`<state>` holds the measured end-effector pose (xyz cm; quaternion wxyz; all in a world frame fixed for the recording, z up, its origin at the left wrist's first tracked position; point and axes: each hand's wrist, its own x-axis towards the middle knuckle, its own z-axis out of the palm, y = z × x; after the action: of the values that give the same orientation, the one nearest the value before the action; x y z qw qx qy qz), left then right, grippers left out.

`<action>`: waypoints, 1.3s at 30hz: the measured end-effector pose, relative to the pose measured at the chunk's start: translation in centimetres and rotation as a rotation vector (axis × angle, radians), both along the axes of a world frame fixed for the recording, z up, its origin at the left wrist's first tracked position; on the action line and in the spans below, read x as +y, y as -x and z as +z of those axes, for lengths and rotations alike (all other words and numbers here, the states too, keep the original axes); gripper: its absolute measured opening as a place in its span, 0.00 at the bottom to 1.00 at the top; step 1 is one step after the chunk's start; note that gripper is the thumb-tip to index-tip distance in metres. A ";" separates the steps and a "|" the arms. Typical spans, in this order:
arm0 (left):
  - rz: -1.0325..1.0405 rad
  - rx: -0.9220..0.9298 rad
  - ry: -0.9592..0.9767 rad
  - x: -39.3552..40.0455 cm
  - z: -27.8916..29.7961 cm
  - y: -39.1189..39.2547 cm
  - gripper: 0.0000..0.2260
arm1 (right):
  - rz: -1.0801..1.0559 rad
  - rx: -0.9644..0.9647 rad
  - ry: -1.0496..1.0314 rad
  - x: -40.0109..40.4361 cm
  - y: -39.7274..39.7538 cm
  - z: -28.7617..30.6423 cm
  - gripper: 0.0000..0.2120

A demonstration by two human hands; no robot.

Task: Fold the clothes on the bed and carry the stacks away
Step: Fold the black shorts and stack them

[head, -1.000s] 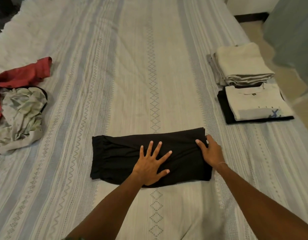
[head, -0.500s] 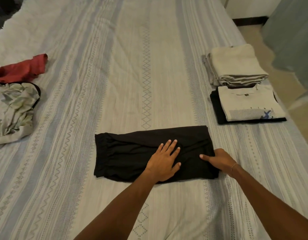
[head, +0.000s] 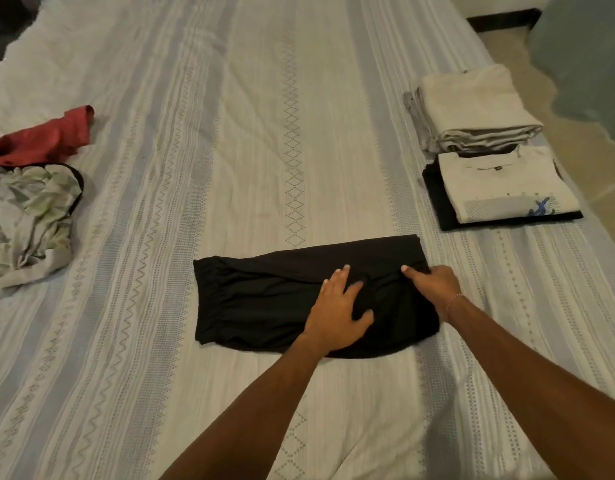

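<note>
1. Shorts (head: pixel 282 299) centre-near on bed (head: pixel 230 133).
2. Both hands on shorts' right half: left hand (head: pixel 337 311), right hand (head: pixel 434 289) at right edge.
3. Unfolded pile (head: pixel 29 202) far left.
4. Two folded stacks right: stack A (head: pixel 479 109) behind stack B (head: pixel 503 188).

Two bare forearms reach in from the near edge, angled toward the middle; the left hand (head: pixel 337 308) lies palm down, fingers loosely spread, thumb out to the right; the right hand (head: pixel 432 289) has curled fingers, thumb pointing left, a thin bracelet at its wrist.
</note>
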<state>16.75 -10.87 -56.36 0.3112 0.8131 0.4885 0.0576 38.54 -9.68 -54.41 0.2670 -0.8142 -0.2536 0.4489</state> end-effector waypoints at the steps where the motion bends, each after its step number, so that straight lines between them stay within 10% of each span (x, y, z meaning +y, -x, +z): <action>1: 0.136 -0.125 0.046 0.3 0.7 -0.7 0.29 | 0.011 -0.005 -0.059 0.1 0.3 0.1 0.15; 10: 0.817 -0.657 0.655 6.3 6.9 -2.6 0.26 | 0.520 -0.476 -0.431 -0.3 10.4 4.9 0.09; 13: 0.943 -0.688 0.597 7.3 7.0 1.4 0.10 | 0.826 -0.704 -0.372 -1.0 14.5 5.6 0.27; 18: 1.009 -0.763 0.668 8.2 8.3 10.1 0.15 | 0.988 -1.026 -0.273 -2.5 21.9 6.6 0.44; 32: 1.041 -0.675 0.618 9.6 3.5 22.8 0.21 | 1.104 -0.795 -0.152 -2.1 35.9 2.8 0.39; 39: 0.855 0.035 -0.013 8.9 1.9 22.9 0.14 | 1.041 -0.451 -0.343 -3.1 36.7 0.5 0.19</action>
<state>-6.19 -2.01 -54.44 0.2457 0.5402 0.7866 0.1708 1.86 -12.76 -53.94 0.0791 -0.6032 -0.7391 0.2893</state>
